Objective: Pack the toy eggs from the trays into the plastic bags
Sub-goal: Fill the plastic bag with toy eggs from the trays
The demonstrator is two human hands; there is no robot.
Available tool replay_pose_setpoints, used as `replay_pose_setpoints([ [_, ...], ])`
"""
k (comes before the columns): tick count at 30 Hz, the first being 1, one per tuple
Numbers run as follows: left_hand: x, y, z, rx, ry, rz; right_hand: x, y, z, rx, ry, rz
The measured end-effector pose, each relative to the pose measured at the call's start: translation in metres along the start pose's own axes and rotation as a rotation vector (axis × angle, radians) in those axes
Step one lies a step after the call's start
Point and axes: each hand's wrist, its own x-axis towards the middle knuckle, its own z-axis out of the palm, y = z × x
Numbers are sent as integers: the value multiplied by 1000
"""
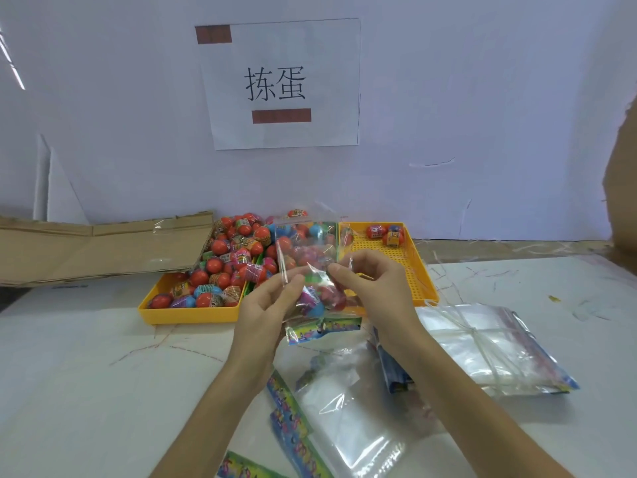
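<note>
1. Above the tabletop (103,357), left hand (265,312) and right hand (375,288) both pinch a clear plastic bag (310,257).
2. Toy eggs (227,267) fill the left yellow tray (193,313) behind the bag.

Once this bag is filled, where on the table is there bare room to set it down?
Bare table lies left of the left hand, in front of the heaped left tray. Right tray is nearly empty. Crowded: loose bags and bag bundle near the right hand.
</note>
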Motion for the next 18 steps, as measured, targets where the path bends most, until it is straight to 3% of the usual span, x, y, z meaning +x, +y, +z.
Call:
replay_pose_setpoints([
  [4,-1,-2,0,21,-59,-69,-1,-2,1,27,-25,-38],
  [10,0,0,-6,12,-21,-3,-3,-1,5,-109,-183,-3],
  [18,0,-1,-3,37,20,32,-4,2,6,-195,-84,-99],
])
